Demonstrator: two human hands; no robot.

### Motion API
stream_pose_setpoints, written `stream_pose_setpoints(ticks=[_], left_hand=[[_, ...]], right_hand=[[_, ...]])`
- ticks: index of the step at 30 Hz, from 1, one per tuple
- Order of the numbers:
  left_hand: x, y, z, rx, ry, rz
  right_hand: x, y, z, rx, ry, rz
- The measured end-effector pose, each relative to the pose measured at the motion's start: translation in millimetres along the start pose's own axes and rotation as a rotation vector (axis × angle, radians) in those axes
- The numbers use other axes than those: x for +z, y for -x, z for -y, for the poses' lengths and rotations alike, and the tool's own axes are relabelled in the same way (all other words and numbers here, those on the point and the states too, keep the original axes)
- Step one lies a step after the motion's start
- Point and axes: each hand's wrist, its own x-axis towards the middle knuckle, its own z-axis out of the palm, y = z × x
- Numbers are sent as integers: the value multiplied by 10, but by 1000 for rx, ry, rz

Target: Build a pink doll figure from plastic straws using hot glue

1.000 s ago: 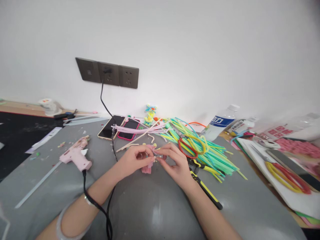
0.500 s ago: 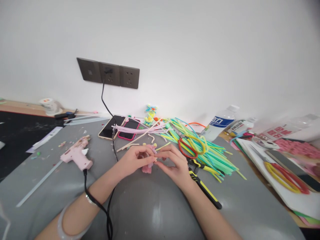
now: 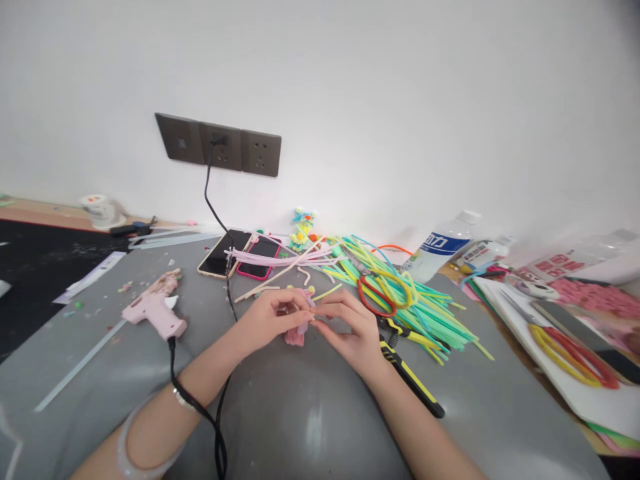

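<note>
Above the middle of the grey mat, my left hand (image 3: 274, 320) is closed on a small pink fuzzy figure (image 3: 295, 336), which looks made of pipe cleaners. Much of the figure is hidden behind the fingers. My right hand (image 3: 353, 327) meets the left one at the fingertips, its thumb and forefinger pinched at the figure's right side. What that pinch holds is too small to make out. Just beyond the hands lie pale pipe cleaner pieces (image 3: 303, 275). Pliers with yellow and black handles (image 3: 410, 377) rest beside my right wrist.
A pink glue gun (image 3: 155, 307) lies at left, its black cord running under my left forearm. Two phones (image 3: 225, 253) lie toward the wall. Green and yellow pipe cleaners (image 3: 440, 317), with red-and-yellow scissors (image 3: 377, 297) on them, spread at right near a bottle (image 3: 440, 247).
Both hands stay together around the pink figure, with only a very slight shift of the fingers. The whole view has moved a little; nothing is picked up or let go.
</note>
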Motion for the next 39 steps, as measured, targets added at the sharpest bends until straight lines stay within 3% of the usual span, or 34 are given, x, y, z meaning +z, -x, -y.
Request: stream_pose_setpoints(ticks=[10,26,39], left_hand=[[-16,-12,-3,55,-78,-38],[-43,-31,-4,-10,-81,-124],[-46,-22,-12,28,-147,-108]], right_hand=[[11,6,-14,56,-101,-31],[-45,-14,-54,230,-228,-117],[-1,-12,-69,207,-229,-61]])
